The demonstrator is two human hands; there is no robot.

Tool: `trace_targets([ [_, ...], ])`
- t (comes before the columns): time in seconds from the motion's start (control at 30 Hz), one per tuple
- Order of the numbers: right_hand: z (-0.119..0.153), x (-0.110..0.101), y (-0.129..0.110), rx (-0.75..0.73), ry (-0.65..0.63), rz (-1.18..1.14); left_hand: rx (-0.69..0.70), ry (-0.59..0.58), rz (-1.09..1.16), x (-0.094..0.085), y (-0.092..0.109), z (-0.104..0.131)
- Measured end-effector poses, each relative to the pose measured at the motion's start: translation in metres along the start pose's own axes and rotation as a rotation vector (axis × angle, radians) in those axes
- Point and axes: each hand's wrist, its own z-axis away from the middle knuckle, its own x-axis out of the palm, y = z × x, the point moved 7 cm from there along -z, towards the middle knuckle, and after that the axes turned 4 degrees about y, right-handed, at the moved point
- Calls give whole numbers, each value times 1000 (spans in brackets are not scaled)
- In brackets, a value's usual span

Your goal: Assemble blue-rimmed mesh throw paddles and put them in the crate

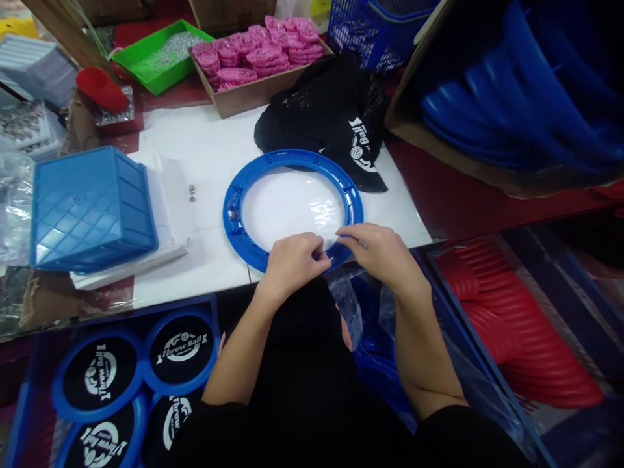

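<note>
Topping white worktop (207, 146), blue ring (292, 157)

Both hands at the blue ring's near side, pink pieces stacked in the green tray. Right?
No: head view shows the pink pieces stacked in the cardboard box, not the green tray. Left hand and right hand are at the near side of the blue ring.

Blue ring (292, 155), flat on wht tabletop (209, 140), ribbed side up, sm. wired part (233, 212) at L

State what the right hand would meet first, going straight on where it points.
Probably the left hand, by the blue ring; depth is unclear, so the right hand might skim past.
</note>
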Motion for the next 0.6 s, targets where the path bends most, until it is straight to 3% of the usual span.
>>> trace_targets([
  [0.17, 9, 3, -6, -25, -47, 212, 118, -24, 21, -3, -2, 1],
  [0.33, 17, 13, -27, -76, -138, 357, 279, -139, 51, -16, -5, 3],
  [0.47, 22, 19, -45, -80, -138, 442, 301, -195, -74, -18, 1, 6],
  [0.6, 21, 26, -51, -25, -167, 399, 287, -176, -215, -9, 4, 10],
])
